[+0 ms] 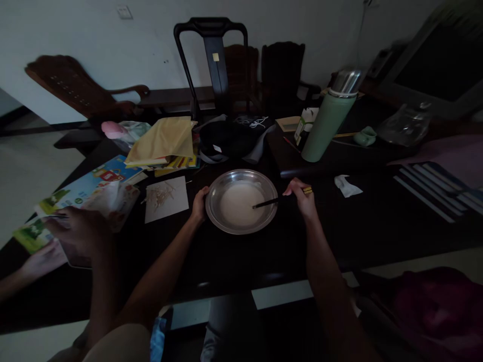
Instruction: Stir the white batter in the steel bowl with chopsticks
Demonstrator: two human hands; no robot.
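A round metal basin (213, 216) with a pale, whitish content stands on the dark table in front of me. My left hand (199, 203) holds the basin by its left rim. In my right hand (302, 197), at the basin's right side, are dark chopsticks (269, 202) with gold-coloured ends. They slant down to the left over the rim, and their tips reach the pale content. Left of my left hand lies a white sheet of paper (166, 213) with a scatter of thin, light-coloured sticks on it.
Another person's hands (77, 226) are over colourful packaging (109, 176) at the left. Behind the basin lie a yellow bag (162, 141) and a black bag (230, 138). A green thermos (328, 123) stands back right, a crumpled tissue (347, 186) nearer, and blue-white folders (433, 188) far right.
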